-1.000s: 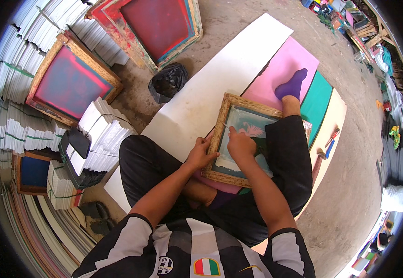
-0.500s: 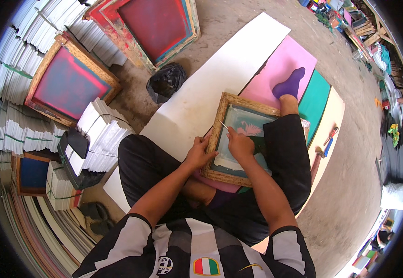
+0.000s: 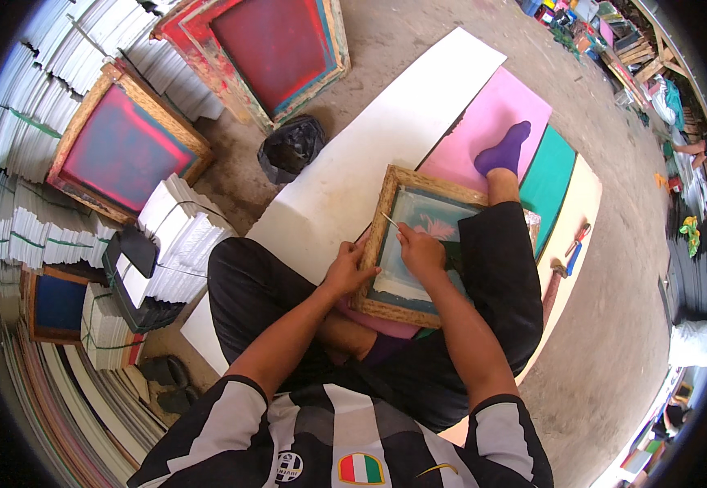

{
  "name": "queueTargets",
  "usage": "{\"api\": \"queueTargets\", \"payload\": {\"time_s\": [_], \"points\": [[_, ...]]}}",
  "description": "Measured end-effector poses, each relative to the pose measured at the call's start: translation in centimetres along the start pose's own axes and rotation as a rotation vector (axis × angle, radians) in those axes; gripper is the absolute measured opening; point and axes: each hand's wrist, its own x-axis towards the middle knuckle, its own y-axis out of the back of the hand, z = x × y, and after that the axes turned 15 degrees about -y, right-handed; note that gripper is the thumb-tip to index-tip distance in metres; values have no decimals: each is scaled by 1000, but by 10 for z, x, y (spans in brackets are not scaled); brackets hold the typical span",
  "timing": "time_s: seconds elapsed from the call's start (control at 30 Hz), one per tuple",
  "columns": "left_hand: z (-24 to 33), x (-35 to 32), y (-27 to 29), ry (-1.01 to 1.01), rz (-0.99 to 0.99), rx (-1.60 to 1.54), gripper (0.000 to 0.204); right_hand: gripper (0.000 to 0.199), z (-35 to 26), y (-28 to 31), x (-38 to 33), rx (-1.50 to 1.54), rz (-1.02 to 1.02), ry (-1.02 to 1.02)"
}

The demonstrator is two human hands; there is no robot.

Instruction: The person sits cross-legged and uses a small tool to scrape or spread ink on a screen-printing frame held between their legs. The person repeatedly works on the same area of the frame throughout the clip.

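Currently seated on the ground, person has a small wooden printing frame (image 3: 430,244) propped across the lap, its far edge toward the purple-socked foot (image 3: 502,151). Left hand (image 3: 348,269) closed on the frame's left rail, gripping it. Right hand (image 3: 420,249) rests on the pale mesh, fingers pinched narrow around a thin stick-like tool (image 3: 389,220) whose tip points up-left toward the frame's inner edge. Faint pink motif visible on mesh just beyond the right hand. White board (image 3: 369,154) lies left of the frame; pink sheet (image 3: 495,110) and green sheet (image 3: 552,179) beyond. Black bag (image 3: 291,146) near the board. Two larger red-stained screens (image 3: 121,150) lean against stacked paper, well apart
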Motion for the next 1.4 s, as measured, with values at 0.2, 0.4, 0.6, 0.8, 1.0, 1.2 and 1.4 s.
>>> {"api": "queueTargets", "payload": {"time_s": [0.2, 0.4, 0.6, 0.8, 1.0, 1.2, 1.4], "points": [[-4, 0, -7, -11, 13, 14, 79, 33, 14, -11, 7, 239, -103, -53], [1, 0, -3, 25, -13, 19, 87, 35, 28, -23, 31, 618, -444, -327], [-4, 0, -5, -5, 10, -15, 83, 40, 32, -32, 24, 304, 22, 87], [-4, 1, -7, 2, -11, 9, 92, 41, 22, -19, 28, 646, -433, -385], [-4, 0, -6, 4, -8, -12, 92, 38, 7, 6, 19, 423, -367, -422], [-3, 0, -4, 16, -27, 19, 89, 34, 1, 18, -1, 17, -46, -130], [4, 1, 0, 13, -21, -25, 88, 32, -7, 24, -3, -110, -40, -91]]}}
